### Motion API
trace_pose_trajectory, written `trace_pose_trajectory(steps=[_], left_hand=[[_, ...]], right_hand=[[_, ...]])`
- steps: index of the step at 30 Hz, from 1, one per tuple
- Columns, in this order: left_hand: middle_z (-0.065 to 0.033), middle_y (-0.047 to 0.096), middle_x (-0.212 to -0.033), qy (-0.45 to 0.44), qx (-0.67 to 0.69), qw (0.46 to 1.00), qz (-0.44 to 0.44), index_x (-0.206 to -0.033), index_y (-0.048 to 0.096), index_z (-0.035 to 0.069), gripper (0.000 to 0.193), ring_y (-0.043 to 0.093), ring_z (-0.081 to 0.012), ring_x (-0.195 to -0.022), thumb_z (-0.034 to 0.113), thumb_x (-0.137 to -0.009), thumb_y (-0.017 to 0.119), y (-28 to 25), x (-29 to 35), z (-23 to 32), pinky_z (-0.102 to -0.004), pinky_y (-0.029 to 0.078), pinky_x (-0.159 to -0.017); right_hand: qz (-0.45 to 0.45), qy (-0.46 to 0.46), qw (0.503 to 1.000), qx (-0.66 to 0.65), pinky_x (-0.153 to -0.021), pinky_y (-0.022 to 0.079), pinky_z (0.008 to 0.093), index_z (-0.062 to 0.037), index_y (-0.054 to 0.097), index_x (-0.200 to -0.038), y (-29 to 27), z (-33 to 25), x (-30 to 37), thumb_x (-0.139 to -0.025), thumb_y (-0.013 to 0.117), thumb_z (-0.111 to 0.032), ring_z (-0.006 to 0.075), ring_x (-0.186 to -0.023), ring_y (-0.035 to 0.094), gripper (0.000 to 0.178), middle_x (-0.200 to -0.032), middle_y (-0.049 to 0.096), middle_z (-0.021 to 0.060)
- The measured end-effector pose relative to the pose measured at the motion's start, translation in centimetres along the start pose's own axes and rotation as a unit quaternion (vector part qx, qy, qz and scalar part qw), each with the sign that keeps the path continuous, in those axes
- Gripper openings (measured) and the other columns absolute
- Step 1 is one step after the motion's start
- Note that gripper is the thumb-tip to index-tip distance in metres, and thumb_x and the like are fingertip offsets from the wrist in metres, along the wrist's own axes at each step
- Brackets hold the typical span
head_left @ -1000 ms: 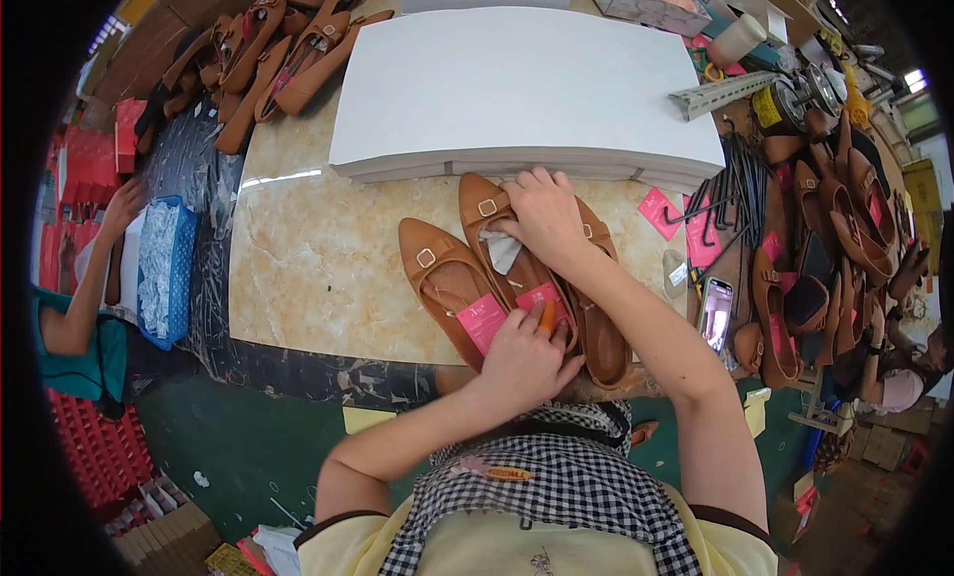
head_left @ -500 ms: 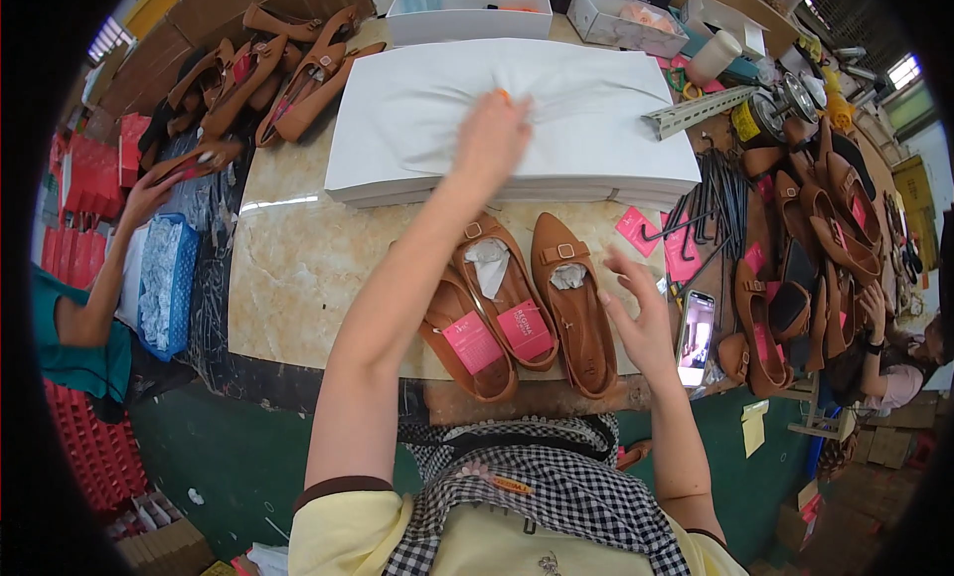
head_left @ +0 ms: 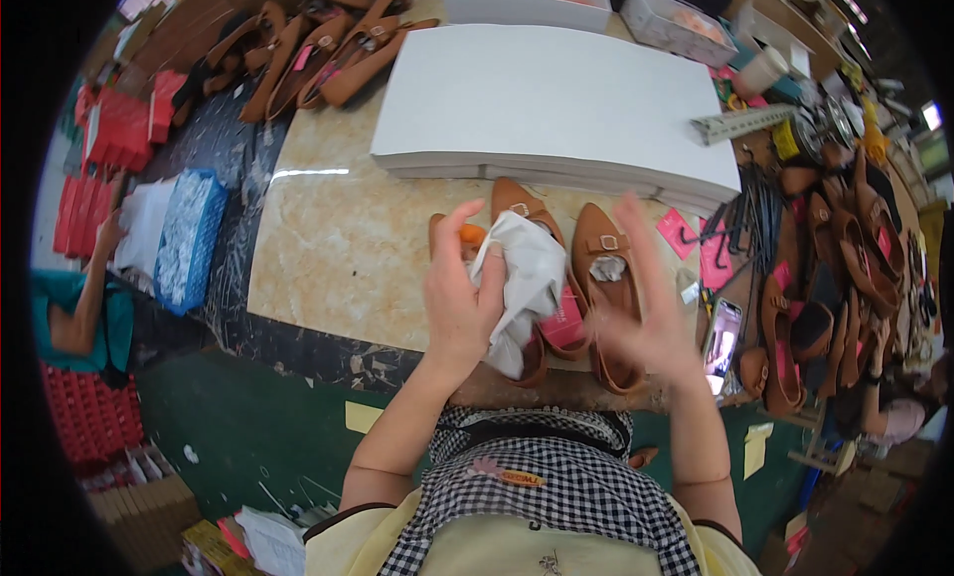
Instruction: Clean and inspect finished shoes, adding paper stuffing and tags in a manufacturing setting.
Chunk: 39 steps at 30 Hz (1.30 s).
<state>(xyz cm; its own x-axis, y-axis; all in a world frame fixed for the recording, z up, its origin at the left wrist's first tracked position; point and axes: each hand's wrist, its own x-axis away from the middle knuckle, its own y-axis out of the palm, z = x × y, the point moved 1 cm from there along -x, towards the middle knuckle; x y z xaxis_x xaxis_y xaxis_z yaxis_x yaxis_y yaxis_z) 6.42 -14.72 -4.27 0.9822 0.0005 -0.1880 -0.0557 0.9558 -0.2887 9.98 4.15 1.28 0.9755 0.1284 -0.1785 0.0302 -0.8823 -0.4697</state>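
Note:
My left hand (head_left: 459,313) is closed on a crumpled sheet of white tissue paper (head_left: 534,270), with something orange at a fingertip. The paper hangs over brown flat shoes at the table's front edge. Beneath it lies the middle shoe (head_left: 512,193), with a pink card (head_left: 564,323) in it. The left shoe (head_left: 435,236) is mostly hidden by my left hand and the paper. My right hand (head_left: 656,328), blurred, holds nothing, its fingers apart over the right-hand shoe (head_left: 618,296). That buckled shoe has a wad of paper (head_left: 607,269) inside.
Behind the shoes lies a thick stack of white paper (head_left: 556,99). A phone (head_left: 722,342) is at the right, near black hooked rods (head_left: 755,213) and a pile of brown shoes (head_left: 855,238). More shoes (head_left: 343,54) lie back left. A co-worker's arm (head_left: 94,268) reaches past a blue basket (head_left: 189,243).
My left hand has come back from the paper stack with a sheet, now crumpled above the shoes. My right hand remains by the right-hand shoe, fingers raised. The view has shifted.

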Motion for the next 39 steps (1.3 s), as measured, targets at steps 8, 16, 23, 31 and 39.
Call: trace_pose_trajectory(steps=[8,16,23,31,39], left_hand=[[-0.0173,0.062,-0.118,-0.009,-0.284,0.927,-0.243,-0.115,0.065,0.002,0.045,0.058,-0.0323,-0.112,0.04,-0.095,0.052,-1.9,4.1,-0.9,-0.0427,0.042,-0.102],[-0.0228,0.064,-0.108,0.186,-0.377,0.879,-0.225,-0.101,0.069,0.003,0.047,0.059,-0.0393,-0.108,0.045,-0.084,0.065,0.8,11.0,-3.0,-0.0468,0.041,-0.102],[-0.0291,0.063,-0.114,0.245,-0.372,0.862,-0.243,-0.108,0.067,-0.004,0.048,0.062,-0.0365,-0.105,0.035,-0.08,0.071,1.6,9.8,-1.8,-0.044,0.043,-0.095],[-0.0152,0.064,-0.119,0.236,-0.345,0.89,-0.183,-0.104,0.07,0.002,0.032,0.056,-0.0341,-0.115,0.026,-0.083,0.068,-2.7,8.3,-2.1,-0.0467,0.04,-0.101],[-0.0077,0.067,-0.082,-0.127,-0.146,0.98,0.048,-0.089,0.068,-0.004,0.036,0.056,-0.0128,-0.07,0.022,-0.101,0.046,-8.5,6.0,-8.3,-0.0273,0.043,-0.065]], right_hand=[[0.027,0.157,0.943,-0.293,-0.089,0.053,0.0327,-0.0024,0.058,-0.129,6.0,3.6,-4.0,-0.088,0.06,0.0,0.015,-0.104,0.063,0.041,-0.116,0.066,0.0092],[-0.079,-0.262,0.859,0.432,-0.075,0.045,0.0341,-0.0109,0.066,-0.082,15.1,6.4,-3.8,-0.075,0.061,-0.018,0.023,-0.092,0.054,0.011,-0.095,0.052,0.0079],[-0.015,-0.219,0.898,0.381,-0.086,0.04,0.0379,-0.008,0.066,-0.097,11.5,8.1,-6.6,-0.067,0.075,-0.028,0.0238,-0.095,0.057,0.037,-0.092,0.064,0.0076],[0.048,-0.103,0.985,0.129,-0.093,0.048,0.0399,-0.0079,0.07,-0.108,-2.6,11.3,-4.5,-0.081,0.069,-0.018,0.0268,-0.106,0.061,0.029,-0.096,0.067,0.0125],[0.386,0.481,0.709,0.341,-0.098,0.046,0.0482,-0.0034,0.063,-0.117,-31.1,35.2,-1.8,-0.082,0.065,-0.053,0.0418,-0.118,0.055,0.06,-0.127,0.059,0.0241]])
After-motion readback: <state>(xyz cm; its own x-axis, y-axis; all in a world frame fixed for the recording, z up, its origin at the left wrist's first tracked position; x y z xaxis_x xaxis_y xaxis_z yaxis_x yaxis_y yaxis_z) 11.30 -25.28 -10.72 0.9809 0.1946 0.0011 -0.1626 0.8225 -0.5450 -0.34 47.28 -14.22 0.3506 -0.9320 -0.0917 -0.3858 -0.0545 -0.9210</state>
